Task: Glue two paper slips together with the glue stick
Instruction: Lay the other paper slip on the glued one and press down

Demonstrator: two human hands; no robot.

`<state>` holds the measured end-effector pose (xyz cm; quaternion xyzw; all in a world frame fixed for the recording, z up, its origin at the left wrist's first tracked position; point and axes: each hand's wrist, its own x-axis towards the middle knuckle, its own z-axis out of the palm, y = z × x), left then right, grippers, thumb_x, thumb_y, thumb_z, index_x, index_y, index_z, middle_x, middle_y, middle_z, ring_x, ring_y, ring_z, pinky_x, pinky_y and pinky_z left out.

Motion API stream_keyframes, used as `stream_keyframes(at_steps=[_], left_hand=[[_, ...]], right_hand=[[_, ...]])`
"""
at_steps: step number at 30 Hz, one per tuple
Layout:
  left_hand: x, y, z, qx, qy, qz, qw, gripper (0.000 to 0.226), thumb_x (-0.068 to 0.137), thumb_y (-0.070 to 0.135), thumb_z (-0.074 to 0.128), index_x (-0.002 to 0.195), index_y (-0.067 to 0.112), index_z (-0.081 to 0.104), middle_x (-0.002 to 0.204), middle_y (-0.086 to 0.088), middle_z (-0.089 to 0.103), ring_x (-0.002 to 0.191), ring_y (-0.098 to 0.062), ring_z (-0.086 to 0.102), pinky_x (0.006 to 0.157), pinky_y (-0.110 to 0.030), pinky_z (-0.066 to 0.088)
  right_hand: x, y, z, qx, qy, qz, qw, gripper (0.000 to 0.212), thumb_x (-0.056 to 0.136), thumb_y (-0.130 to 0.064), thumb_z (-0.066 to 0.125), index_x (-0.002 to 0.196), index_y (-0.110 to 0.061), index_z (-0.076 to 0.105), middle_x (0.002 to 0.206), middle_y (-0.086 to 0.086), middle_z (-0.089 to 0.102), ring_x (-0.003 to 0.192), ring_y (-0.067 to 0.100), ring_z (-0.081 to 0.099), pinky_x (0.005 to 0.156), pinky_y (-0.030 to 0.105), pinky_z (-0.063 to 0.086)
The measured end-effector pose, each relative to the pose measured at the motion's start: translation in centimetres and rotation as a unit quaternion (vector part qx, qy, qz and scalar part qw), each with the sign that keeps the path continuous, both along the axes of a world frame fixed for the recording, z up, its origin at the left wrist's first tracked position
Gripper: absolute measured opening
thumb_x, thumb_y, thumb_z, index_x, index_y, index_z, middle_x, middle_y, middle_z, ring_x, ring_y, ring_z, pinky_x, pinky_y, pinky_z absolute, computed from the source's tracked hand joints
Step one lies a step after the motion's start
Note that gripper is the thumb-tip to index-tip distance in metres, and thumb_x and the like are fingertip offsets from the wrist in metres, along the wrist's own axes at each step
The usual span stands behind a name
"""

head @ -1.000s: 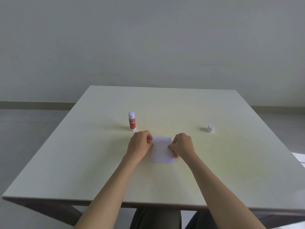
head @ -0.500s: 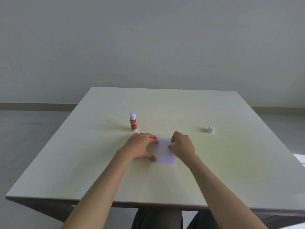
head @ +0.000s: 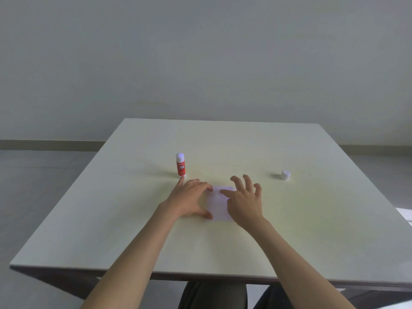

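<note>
White paper slips point(head: 219, 204) lie flat on the pale table point(head: 312, 219), stacked so that I cannot tell one from the other. My left hand point(head: 189, 200) rests flat on the table with fingertips and thumb on the paper's left edge. My right hand point(head: 245, 200) has its fingers spread; its index finger presses the top of the paper and the other fingers are raised. A red glue stick point(head: 180, 164) stands upright, uncapped, just beyond my left hand. Its white cap point(head: 285, 175) sits apart at the right.
The table's near edge point(head: 200, 275) runs just in front of my lap. A grey wall stands behind the far edge. Something white shows on the floor at the right point(head: 404, 214).
Both hands went from closed pinches at the paper's sides to flat, open fingers pressing on it. The right fingers have spread and lifted. The glue stick and cap have not moved.
</note>
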<state>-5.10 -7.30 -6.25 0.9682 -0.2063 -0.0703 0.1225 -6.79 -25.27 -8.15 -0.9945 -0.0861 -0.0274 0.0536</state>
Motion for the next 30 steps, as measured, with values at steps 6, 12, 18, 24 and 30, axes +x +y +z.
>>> stream_keyframes(at_steps=[6,12,18,24,30], left_hand=[[0.0,0.4,-0.2,0.005,-0.016,-0.013,1.000,0.072,0.061,0.064,0.067,0.124,0.033,0.050,0.133,0.021,0.052,0.129,-0.007,0.040,0.112,-0.032,0.006],[0.3,0.3,-0.1,0.060,0.003,-0.035,0.998,0.076,0.067,0.066,0.062,0.135,0.043,0.038,0.144,0.016,0.039,0.132,-0.012,0.036,0.116,-0.049,0.005],[0.9,0.1,-0.1,0.085,0.035,-0.042,0.995,0.075,0.070,0.065,0.061,0.137,0.045,0.034,0.144,0.012,0.033,0.132,-0.018,0.033,0.115,-0.053,0.004],[1.1,0.1,-0.3,0.089,0.036,-0.043,0.994,0.077,0.071,0.066,0.059,0.140,0.043,0.032,0.146,0.012,0.031,0.133,-0.017,0.032,0.116,-0.050,0.004],[0.9,0.6,-0.6,0.030,0.002,-0.038,0.999,0.084,0.064,0.068,0.064,0.138,0.039,0.036,0.142,0.016,0.041,0.131,-0.011,0.037,0.117,-0.043,0.005]], right_hand=[[-0.4,-2.1,-0.3,-0.005,-0.001,-0.052,0.999,0.053,0.086,-0.013,0.037,0.127,-0.043,0.053,0.150,-0.004,0.031,0.143,0.026,0.014,0.109,0.047,0.015],[-0.1,-1.4,0.7,0.008,-0.009,-0.042,0.999,0.044,0.086,-0.013,0.039,0.112,-0.036,0.065,0.148,-0.003,0.035,0.143,0.026,0.014,0.109,0.046,0.013],[-1.2,-1.3,1.5,-0.024,-0.027,-0.019,0.999,0.038,0.083,-0.014,0.045,0.104,-0.032,0.070,0.145,0.001,0.038,0.142,0.027,0.020,0.109,0.046,0.018],[-4.0,-1.3,1.4,-0.054,-0.146,-0.003,0.988,0.021,0.047,-0.011,0.078,0.051,-0.032,0.072,0.096,0.002,0.072,0.104,0.031,0.066,0.079,0.043,0.052],[-4.4,-1.2,1.2,-0.012,-0.158,0.017,0.987,0.024,0.057,-0.007,0.075,0.041,-0.023,0.065,0.090,-0.001,0.070,0.100,0.032,0.066,0.077,0.041,0.048]])
